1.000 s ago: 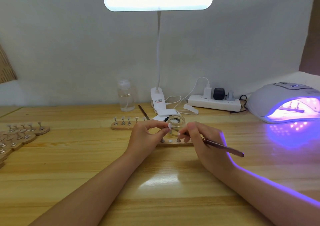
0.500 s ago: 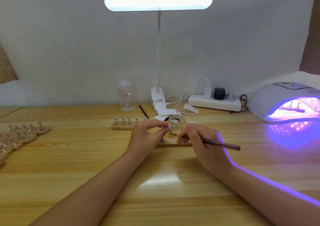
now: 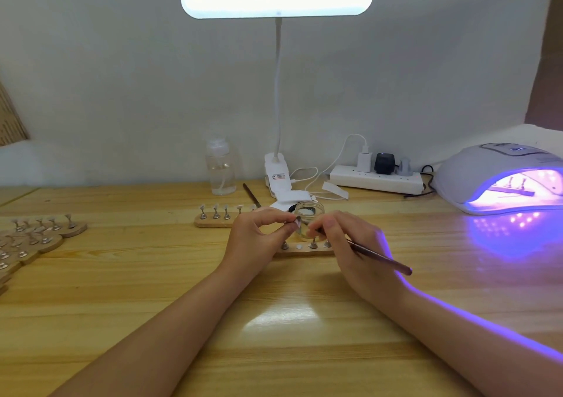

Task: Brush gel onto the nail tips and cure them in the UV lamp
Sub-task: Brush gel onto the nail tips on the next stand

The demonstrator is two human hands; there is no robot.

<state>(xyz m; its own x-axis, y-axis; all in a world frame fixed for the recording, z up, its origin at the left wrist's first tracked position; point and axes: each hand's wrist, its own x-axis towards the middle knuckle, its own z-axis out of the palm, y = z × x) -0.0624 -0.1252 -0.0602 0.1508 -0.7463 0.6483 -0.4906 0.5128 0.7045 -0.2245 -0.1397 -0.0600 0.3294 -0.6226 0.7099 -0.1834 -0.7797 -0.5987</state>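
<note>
My left hand (image 3: 256, 238) pinches a small nail tip on its peg (image 3: 297, 222) between thumb and fingers, lifted above a wooden holder strip (image 3: 304, 248). My right hand (image 3: 350, 244) grips a thin brown brush (image 3: 380, 258), its bristle end pointing at the nail tip and its handle slanting down to the right. A small glass gel jar (image 3: 309, 210) stands just behind both hands. The white UV lamp (image 3: 499, 177) at the right glows purple, with a strip of tips inside it. A second holder strip (image 3: 213, 219) with several tips lies behind my left hand.
Several more wooden holders with tips (image 3: 36, 235) lie at the left table edge. At the back stand a clear pump bottle (image 3: 221, 168), a clip desk lamp (image 3: 277, 177), a white power strip (image 3: 376, 180) with cables and a spare brush (image 3: 251, 194).
My right hand shifted slightly left and the brush handle tilted, bringing the bristles closer to the nail tip. My left hand stays almost still with the tip.
</note>
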